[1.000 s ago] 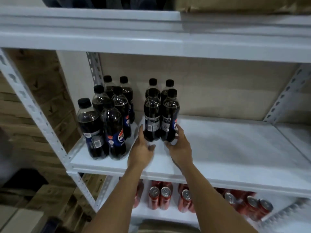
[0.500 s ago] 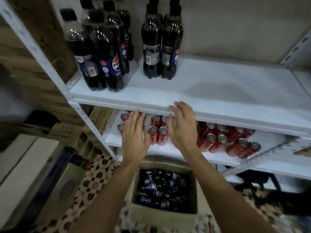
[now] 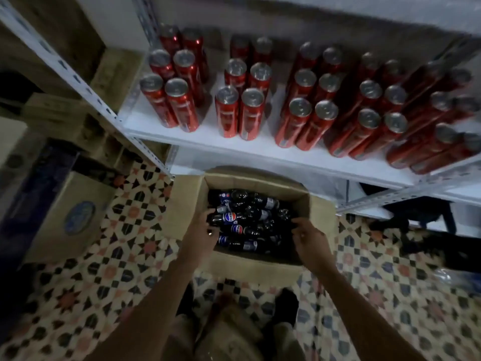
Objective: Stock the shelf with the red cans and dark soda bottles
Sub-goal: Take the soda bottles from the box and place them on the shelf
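An open cardboard box (image 3: 321, 214) sits on the floor below the shelf, filled with several dark soda bottles (image 3: 242, 220) lying on their sides. My left hand (image 3: 201, 234) reaches over the box's left edge, its fingers touching the end of one bottle, with no clear grip. My right hand (image 3: 308, 237) hovers over the box's right side, fingers curled and holding nothing. Red cans (image 3: 239, 105) stand in paired rows on the white shelf (image 3: 260, 149) above the box.
Cardboard cartons (image 3: 67, 220) are stacked on the patterned tile floor (image 3: 130, 204) at the left. A perforated white shelf post (image 3: 86, 82) runs diagonally at the left. Dark objects lie under the shelf at the right. My legs and feet are below the box.
My view dropped from the bottle shelf to the floor. Both hands left the shelved bottles, came down past the can shelf and now reach into the box.
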